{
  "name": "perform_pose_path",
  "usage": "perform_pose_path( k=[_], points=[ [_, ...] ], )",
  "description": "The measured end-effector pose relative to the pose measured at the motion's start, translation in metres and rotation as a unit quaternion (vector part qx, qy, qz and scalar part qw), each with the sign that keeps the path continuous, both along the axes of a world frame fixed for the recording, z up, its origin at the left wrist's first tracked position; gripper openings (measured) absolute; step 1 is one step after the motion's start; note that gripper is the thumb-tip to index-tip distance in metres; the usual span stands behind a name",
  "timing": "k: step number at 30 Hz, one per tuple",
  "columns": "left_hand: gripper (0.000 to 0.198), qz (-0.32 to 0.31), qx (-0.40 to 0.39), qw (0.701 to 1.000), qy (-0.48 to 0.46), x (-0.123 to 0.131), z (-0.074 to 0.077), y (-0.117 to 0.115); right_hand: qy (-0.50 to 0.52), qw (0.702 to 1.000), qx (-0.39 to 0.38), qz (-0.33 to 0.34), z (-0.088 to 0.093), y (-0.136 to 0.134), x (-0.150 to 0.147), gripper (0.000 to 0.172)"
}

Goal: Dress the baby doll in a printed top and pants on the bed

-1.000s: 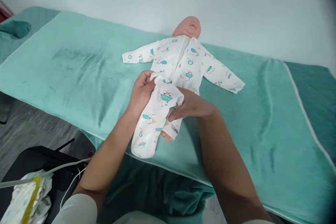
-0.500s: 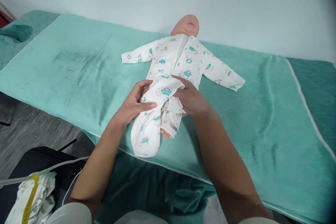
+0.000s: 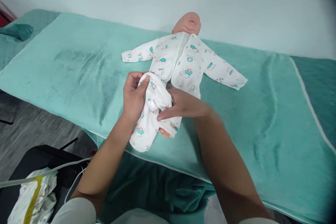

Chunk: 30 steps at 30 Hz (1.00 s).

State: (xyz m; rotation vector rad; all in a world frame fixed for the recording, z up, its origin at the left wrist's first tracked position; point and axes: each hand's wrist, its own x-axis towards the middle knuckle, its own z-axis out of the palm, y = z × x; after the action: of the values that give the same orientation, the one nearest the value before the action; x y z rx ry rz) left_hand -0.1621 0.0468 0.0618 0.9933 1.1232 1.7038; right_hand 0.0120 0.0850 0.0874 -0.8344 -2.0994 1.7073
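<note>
Pinching the gathered upper edge of white printed trousers (image 3: 141,133), the left hand (image 3: 133,96) is closed, thumb pressed over the cloth. Opposite it, the right hand (image 3: 182,104) lays its thumb across the fabric; its fingers are partly hidden, so I cannot tell how firmly they grip. The trousers lie bunched between the hands, one leg trailing toward the near edge of the bench (image 3: 249,140). Just beside that leg, toes of the doll (image 3: 187,23) show at a printed cuff.
</note>
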Motion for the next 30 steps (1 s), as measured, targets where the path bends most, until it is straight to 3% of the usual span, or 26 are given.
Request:
perform_pose_path(
  k=[3, 7, 10, 13, 17, 21, 24, 26, 30],
  points=[
    [0.035, -0.019, -0.018, 1.0, 0.009, 0.004, 0.006, 0.007, 0.025, 0.998, -0.02, -0.053, -0.005, -0.003, -0.001, 0.033],
    [0.043, -0.143, -0.049, 0.988, 0.034, -0.001, 0.008, 0.007, 0.197, 0.959, -0.111, -0.169, -0.019, -0.002, -0.002, 0.036],
    [0.059, -0.225, -0.053, 0.972, 0.052, -0.009, 0.006, 0.005, 0.254, 0.933, -0.159, -0.2, -0.024, 0.001, -0.003, 0.04],
    [0.061, -0.256, -0.059, 0.963, 0.066, -0.013, 0.004, 0.004, 0.271, 0.923, -0.169, -0.213, -0.025, 0.002, -0.005, 0.039],
    [0.051, -0.216, -0.061, 0.974, 0.025, -0.01, 0.0, 0.005, 0.258, 0.933, -0.154, -0.199, -0.022, 0.002, -0.004, 0.042],
    [0.044, -0.126, -0.063, 0.989, -0.046, -0.002, -0.001, 0.006, 0.171, 0.977, -0.1, -0.08, -0.012, 0.005, 0.003, 0.046],
    [0.041, -0.11, -0.089, 0.988, -0.067, 0.002, 0.002, 0.006, 0.08, 0.996, -0.05, -0.003, -0.004, 0.005, 0.006, 0.041],
    [0.044, -0.12, -0.104, 0.985, -0.06, 0.002, 0.005, 0.004, 0.078, 0.995, -0.051, -0.019, -0.004, 0.003, 0.005, 0.036],
    [0.052, -0.142, -0.116, 0.983, -0.004, -0.003, 0.011, -0.001, 0.196, 0.965, -0.1, -0.139, -0.013, 0.0, -0.001, 0.042]
  ],
)
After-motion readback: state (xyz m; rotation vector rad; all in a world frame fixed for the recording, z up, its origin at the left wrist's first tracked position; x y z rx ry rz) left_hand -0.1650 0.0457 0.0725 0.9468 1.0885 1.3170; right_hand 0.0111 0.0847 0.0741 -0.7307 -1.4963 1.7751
